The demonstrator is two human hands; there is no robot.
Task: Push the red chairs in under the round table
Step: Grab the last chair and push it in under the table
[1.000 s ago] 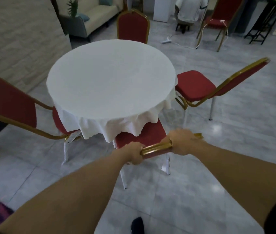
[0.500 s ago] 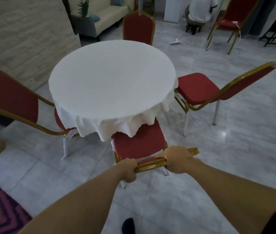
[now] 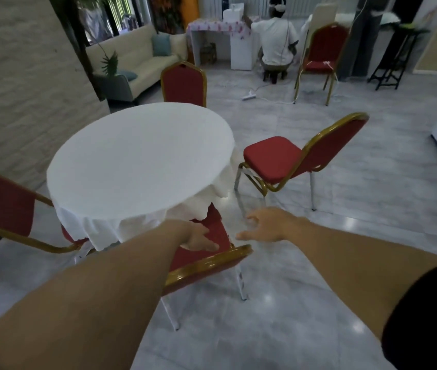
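The round table (image 3: 137, 156) wears a white cloth that hangs over its edge. The near red chair (image 3: 212, 259) with a gold frame stands in front of me, its seat partly under the cloth. My left hand (image 3: 198, 236) hovers open over that seat, past the gold backrest. My right hand (image 3: 264, 225) is open in the air to the right of the chair, touching nothing. The right red chair (image 3: 278, 158) stands pulled out from the table. The left red chair (image 3: 1, 206) is angled at the table's left. The far red chair (image 3: 184, 84) stands behind the table.
A person in a white shirt (image 3: 276, 41) sits at the back by a white desk. Another red chair (image 3: 321, 52) stands beside them, with a cable and power strip (image 3: 248, 96) on the floor. A sofa (image 3: 134, 60) and brick wall (image 3: 25, 76) lie left.
Both hands have let go of the near chair's gold backrest and opened. The view has lifted and swung right, showing more of the room behind.
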